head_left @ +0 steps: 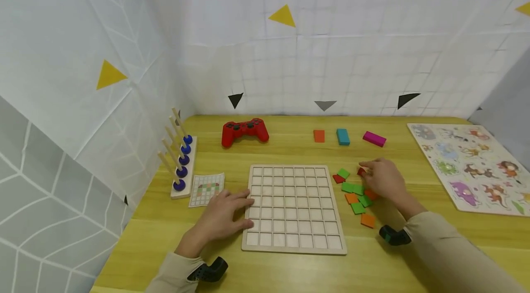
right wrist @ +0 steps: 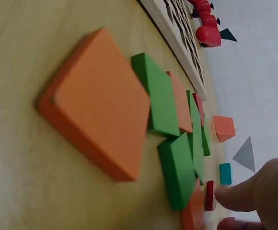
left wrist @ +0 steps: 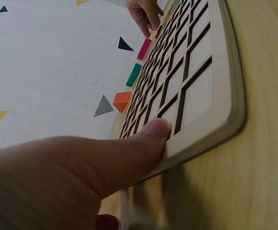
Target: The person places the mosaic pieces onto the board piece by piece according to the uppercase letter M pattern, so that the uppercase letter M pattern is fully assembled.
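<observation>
A: Where is the red tile at your right hand, and do you have hold of it?

B: The red tile [head_left: 361, 171] is at the fingertips of your right hand [head_left: 386, 180], just beyond an orange tile [head_left: 371, 194] that the same hand partly covers. It lies to the right of the wooden grid board [head_left: 294, 250], apart from it. Your fingers bend toward it; whether they pinch it or only touch it, I can't tell.

A: And your left hand [head_left: 225, 214]?

B: It grasps nothing. Your fingers lie loosely spread at the board's left edge, your thumb on the frame.

A: How should that tile feel to you?

B: Light and stiff, I'd judge, probably painted wood and hardly fragile. The faces look smooth, so they may slip. Take it by two opposite edges, thumb against fingertip; the green tile [right wrist: 163, 103] nearby shows sides thick enough for that.

A: The board?

B: Stiff too, and likely light enough to slide under you. Steady it by the plain frame; the thin dividers are probably its weakest part.
</observation>
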### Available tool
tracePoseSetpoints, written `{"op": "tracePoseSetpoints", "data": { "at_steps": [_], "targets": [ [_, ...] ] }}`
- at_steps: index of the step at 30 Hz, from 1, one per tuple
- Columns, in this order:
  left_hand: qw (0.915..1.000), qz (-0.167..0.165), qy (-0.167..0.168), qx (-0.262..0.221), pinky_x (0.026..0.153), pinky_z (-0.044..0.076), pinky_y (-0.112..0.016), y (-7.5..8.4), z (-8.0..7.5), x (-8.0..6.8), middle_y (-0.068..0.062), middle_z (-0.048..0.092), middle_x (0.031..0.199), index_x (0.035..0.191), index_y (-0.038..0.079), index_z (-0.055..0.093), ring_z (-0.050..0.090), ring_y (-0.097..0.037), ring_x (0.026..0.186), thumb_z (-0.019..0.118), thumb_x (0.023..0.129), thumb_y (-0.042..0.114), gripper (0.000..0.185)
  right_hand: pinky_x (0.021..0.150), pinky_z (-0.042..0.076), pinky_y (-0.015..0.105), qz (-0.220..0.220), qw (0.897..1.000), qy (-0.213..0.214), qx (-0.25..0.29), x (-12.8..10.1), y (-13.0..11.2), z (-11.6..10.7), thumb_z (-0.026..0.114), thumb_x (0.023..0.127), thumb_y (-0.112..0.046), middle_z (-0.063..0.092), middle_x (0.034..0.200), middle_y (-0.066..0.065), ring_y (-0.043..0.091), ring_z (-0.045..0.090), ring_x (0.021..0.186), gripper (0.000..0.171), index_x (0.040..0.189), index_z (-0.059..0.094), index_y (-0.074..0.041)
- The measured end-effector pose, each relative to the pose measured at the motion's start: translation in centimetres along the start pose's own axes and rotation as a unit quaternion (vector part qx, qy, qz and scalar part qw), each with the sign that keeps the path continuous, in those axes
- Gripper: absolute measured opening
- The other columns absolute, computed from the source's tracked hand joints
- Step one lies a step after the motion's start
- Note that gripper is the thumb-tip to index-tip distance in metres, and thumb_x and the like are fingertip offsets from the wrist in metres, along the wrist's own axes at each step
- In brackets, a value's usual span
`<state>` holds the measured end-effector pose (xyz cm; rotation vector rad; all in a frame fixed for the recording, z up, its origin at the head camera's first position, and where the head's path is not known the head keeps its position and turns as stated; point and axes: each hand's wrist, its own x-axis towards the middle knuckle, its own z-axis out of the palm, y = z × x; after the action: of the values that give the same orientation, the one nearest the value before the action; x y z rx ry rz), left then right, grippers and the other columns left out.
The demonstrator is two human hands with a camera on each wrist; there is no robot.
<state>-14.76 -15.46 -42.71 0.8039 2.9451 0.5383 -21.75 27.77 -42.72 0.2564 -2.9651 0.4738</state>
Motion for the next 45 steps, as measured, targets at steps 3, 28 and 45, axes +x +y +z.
{"op": "tracePoseSetpoints", "data": {
  "at_steps": [3,28,45],
  "targets": [
    [1.0,0.001,0.0,0.003,0.086,0.04,-0.043,0.0,0.0,0.0,-0.004,0.055,0.147,0.13,0.02,0.065,0.052,-0.021,0.103,0.073,0.086,0.044,0.051,0.078,0.05,0.054,0.034,0.999,-0.018,-0.002,-0.1,0.0,-0.1,0.07,0.09,-0.024,0.067,0.103,0.03,0.043,0.057,0.095,0.039,0.115,0.069,0.007],
    [0.9999,-0.009,-0.009,-0.008,0.077,0.035,-0.034,0.4,-0.1,0.1,-0.003,0.053,0.148,0.131,0.02,0.065,0.049,-0.018,0.097,0.073,0.086,0.042,0.051,0.078,0.046,0.054,-0.002,1.0,0.003,-0.012,0.0,0.0,0.6,0.06,0.091,-0.014,0.062,0.103,0.032,0.043,0.055,0.09,0.032,0.113,0.068,0.009],
    [1.0,-0.004,-0.001,0.008,0.076,0.036,-0.034,1.5,0.6,0.5,-0.003,0.054,0.147,0.132,0.021,0.065,0.051,-0.02,0.099,0.072,0.086,0.044,0.052,0.077,0.047,0.045,-0.097,0.994,0.015,0.047,0.4,-5.5,0.6,0.072,0.089,-0.014,0.064,0.097,0.017,0.031,0.054,0.09,0.019,0.101,0.074,0.0]
  ]
}}
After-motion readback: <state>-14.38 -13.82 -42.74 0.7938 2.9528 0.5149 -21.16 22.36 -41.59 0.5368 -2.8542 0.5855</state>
